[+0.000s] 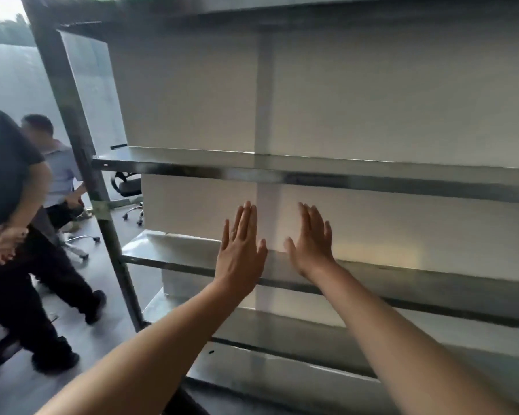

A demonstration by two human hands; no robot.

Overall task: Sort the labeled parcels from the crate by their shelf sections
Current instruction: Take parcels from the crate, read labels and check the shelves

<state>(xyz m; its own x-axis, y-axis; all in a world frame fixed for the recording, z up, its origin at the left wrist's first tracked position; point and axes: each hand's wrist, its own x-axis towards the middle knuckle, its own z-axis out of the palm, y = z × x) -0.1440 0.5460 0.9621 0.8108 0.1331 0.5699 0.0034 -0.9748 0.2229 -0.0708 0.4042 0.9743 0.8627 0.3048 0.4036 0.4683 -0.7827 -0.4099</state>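
A metal shelf rack (372, 181) with several bare grey shelves fills the view in front of me. Both my arms reach out toward its middle level. My left hand (240, 247) is flat with straight fingers, palm facing the rack, and holds nothing. My right hand (310, 238) is held the same way just to the right of it, also with nothing in it. A white back panel (402, 97) stands behind the shelves. No parcel and no crate are in view.
The rack's dark upright post (81, 163) runs down the left side. Left of it stand two people (16, 235) on the grey floor. Office chairs on castors (129, 190) sit behind them.
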